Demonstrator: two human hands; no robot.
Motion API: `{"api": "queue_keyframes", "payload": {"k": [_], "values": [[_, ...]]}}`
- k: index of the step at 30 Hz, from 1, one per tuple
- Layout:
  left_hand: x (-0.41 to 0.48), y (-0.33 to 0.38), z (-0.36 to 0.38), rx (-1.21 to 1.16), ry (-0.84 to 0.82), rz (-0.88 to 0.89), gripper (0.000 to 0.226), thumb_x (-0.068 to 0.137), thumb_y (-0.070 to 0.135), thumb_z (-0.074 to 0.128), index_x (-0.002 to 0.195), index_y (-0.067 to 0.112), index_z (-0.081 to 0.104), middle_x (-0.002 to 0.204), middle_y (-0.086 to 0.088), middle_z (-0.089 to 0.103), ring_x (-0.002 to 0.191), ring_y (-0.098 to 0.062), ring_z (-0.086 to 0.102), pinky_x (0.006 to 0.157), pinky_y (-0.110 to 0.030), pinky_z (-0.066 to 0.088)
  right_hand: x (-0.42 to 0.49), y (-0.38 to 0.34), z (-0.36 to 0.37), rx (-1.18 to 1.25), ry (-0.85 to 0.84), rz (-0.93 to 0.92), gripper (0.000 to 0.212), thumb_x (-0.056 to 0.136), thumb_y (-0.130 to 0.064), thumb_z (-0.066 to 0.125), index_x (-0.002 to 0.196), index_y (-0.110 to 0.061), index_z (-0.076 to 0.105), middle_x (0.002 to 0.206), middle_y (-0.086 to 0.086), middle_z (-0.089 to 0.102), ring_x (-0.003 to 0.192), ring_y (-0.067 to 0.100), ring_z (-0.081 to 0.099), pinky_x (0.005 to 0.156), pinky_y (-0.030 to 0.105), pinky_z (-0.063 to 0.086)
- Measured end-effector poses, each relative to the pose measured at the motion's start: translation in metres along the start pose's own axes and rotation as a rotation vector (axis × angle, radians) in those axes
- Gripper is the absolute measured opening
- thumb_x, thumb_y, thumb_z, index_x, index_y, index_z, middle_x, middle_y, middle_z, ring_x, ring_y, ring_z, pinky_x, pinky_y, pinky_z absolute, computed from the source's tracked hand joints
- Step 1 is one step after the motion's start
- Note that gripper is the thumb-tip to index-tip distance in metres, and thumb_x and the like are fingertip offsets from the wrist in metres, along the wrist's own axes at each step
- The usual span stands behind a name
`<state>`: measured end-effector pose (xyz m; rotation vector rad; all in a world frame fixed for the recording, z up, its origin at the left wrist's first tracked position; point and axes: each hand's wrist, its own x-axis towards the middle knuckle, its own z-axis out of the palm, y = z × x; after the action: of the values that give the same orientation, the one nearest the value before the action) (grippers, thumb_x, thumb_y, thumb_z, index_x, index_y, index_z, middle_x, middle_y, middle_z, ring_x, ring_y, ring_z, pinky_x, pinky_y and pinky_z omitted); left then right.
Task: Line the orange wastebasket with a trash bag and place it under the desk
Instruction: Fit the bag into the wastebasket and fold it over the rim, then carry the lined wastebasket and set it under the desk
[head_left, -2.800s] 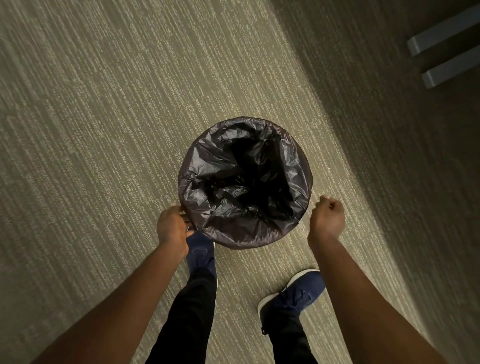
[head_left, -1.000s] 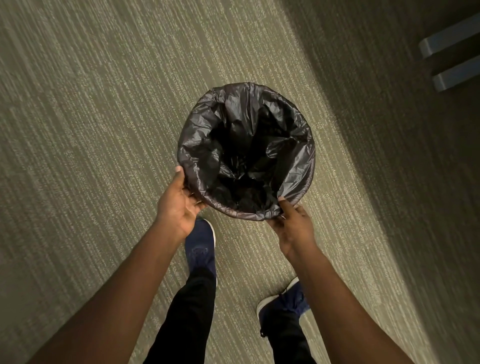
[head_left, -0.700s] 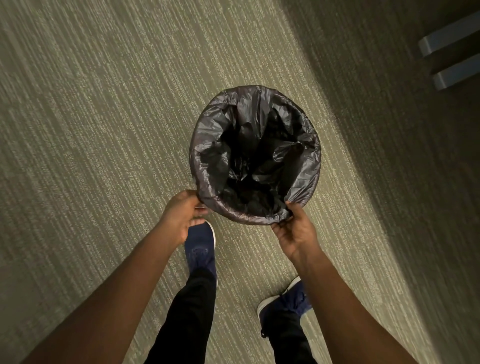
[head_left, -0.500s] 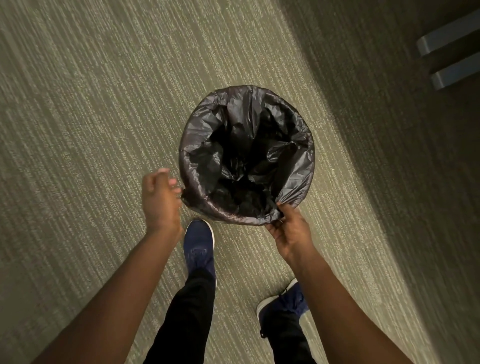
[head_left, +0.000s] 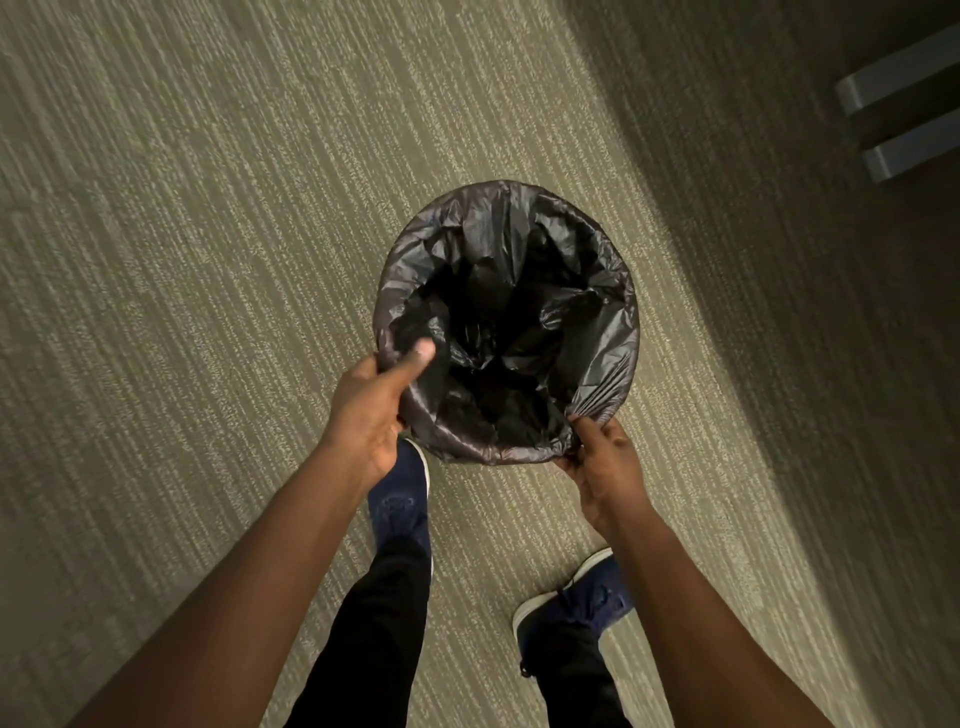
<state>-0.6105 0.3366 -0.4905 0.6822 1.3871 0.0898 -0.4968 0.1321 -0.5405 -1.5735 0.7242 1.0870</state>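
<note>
1. Wastebasket (head_left: 506, 452) sits on the striped carpet (head_left: 208, 260) just ahead of my two blue shoes; only its round rim shape shows, wrapped in the black trash bag (head_left: 597, 332).
2. My left hand (head_left: 371, 410) grips the bag's near-left rim, thumb inside, fingers curled outside.
3. My right hand (head_left: 602, 462) pinches gathered bag plastic at the near-right rim, fingers closed on it.
4. Two grey bars (head_left: 904, 104) lie far right, well apart, in shadow.
</note>
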Motion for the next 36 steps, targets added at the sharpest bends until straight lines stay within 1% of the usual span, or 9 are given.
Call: {"api": "queue_keyframes", "payload": {"k": [5,8,13,21,25,28,31,33,36], "values": [[-0.014,-0.008,-0.004,0.094,0.030,0.065,0.029,0.087,-0.005,0.065,0.112,0.011,0.067,0.099,-0.004,0.079,0.090,-0.017,0.076,0.067,-0.026,0.060,-0.030,-0.038,-0.013,-0.912,0.352,-0.396,0.067,0.094,-0.057,0.058,0.139,-0.007,0.049,0.136,0.019,0.057,0.121,0.035,0.058,0.098,0.043,0.048],[-0.029,-0.009,-0.007,0.146,-0.017,0.122,0.029,0.089,-0.005,0.063,0.113,0.012,0.066,0.097,-0.002,0.080,0.089,-0.016,0.076,0.067,-0.024,0.060,-0.051,-0.077,0.006,-1.042,0.209,-0.966,0.037,0.098,-0.046,0.051,0.125,-0.022,0.059,0.122,0.000,0.065,0.109,0.013,0.060,0.088,0.032,0.048],[-0.060,-0.017,-0.008,0.185,-0.146,0.141,0.028,0.090,-0.008,0.060,0.107,0.013,0.068,0.097,-0.005,0.080,0.090,-0.020,0.076,0.066,-0.024,0.059,-0.018,-0.129,0.085,-1.449,-0.702,-0.276,0.025,0.098,-0.016,0.055,0.117,-0.014,0.072,0.117,0.009,0.074,0.100,0.026,0.070,0.092,0.037,0.055],[-0.065,-0.006,0.008,-0.021,-0.163,0.135,0.026,0.091,-0.007,0.057,0.104,0.013,0.069,0.097,-0.009,0.079,0.091,-0.023,0.076,0.070,-0.032,0.061,-0.004,-0.117,0.077,-1.766,-0.120,-0.862,0.050,0.095,-0.046,0.052,0.131,-0.012,0.058,0.129,0.018,0.064,0.118,0.039,0.060,0.094,0.043,0.049],[-0.065,-0.001,0.016,-0.088,-0.115,0.157,0.029,0.089,-0.010,0.056,0.099,0.014,0.068,0.087,-0.004,0.079,0.082,-0.019,0.076,0.068,-0.031,0.061,-0.021,-0.107,0.020,-2.126,-0.367,-0.711,0.060,0.100,-0.055,0.043,0.147,-0.017,0.048,0.148,0.013,0.051,0.135,0.034,0.048,0.108,0.041,0.041],[-0.072,0.000,0.024,-0.049,-0.104,0.187,0.030,0.087,-0.011,0.058,0.100,0.014,0.069,0.087,-0.003,0.079,0.082,-0.018,0.075,0.073,-0.032,0.060,-0.042,-0.133,-0.003,-1.953,-0.429,-0.921,0.053,0.101,-0.049,0.045,0.140,-0.015,0.056,0.141,0.010,0.059,0.130,0.031,0.054,0.106,0.040,0.044],[-0.079,0.003,0.032,-0.048,-0.073,0.208,0.031,0.086,-0.011,0.059,0.099,0.016,0.070,0.086,-0.001,0.079,0.082,-0.017,0.075,0.072,-0.031,0.059,-0.073,-0.147,-0.022,-1.454,0.039,-1.258,0.050,0.098,-0.042,0.053,0.136,-0.011,0.059,0.137,0.013,0.060,0.126,0.031,0.056,0.104,0.045,0.046],[-0.088,0.006,0.039,-0.085,-0.063,0.207,0.032,0.087,-0.011,0.059,0.101,0.015,0.069,0.088,-0.001,0.079,0.083,-0.017,0.075,0.072,-0.031,0.059,-0.091,-0.143,-0.039,-1.197,0.341,-1.120,0.062,0.098,-0.045,0.055,0.148,-0.010,0.044,0.151,0.016,0.047,0.140,0.032,0.043,0.113,0.046,0.039],[-0.105,0.010,0.058,-0.162,-0.052,0.194,0.032,0.087,-0.011,0.058,0.105,0.013,0.067,0.090,-0.004,0.079,0.086,-0.021,0.075,0.073,-0.033,0.059,-0.105,-0.127,-0.049,-0.610,0.225,-0.635,0.061,0.099,-0.044,0.057,0.150,-0.016,0.039,0.148,0.009,0.053,0.136,0.027,0.051,0.111,0.045,0.045]]}}
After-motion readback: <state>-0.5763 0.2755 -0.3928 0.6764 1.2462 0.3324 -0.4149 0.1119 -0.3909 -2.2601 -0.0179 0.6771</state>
